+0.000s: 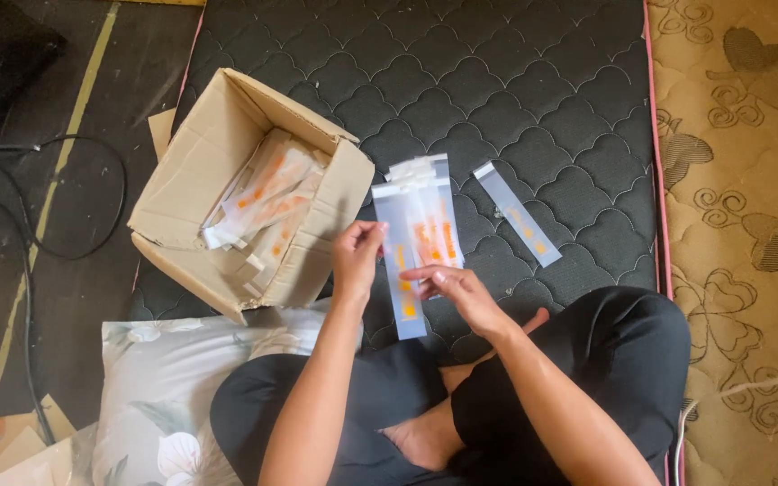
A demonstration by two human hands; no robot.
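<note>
My left hand pinches the left edge of a long clear plastic sleeve with orange print, held upright over the black quilted mat. My right hand touches the sleeve's lower part with its fingers spread along it. Just behind lies a small stack of the same sleeves on the mat. One single sleeve lies apart to the right. An open cardboard box at the left holds several more sleeves.
I sit cross-legged in black trousers on the mat. A floral pillow lies at the lower left. Black cables run over the dark floor at the left. A tan patterned mattress borders the right.
</note>
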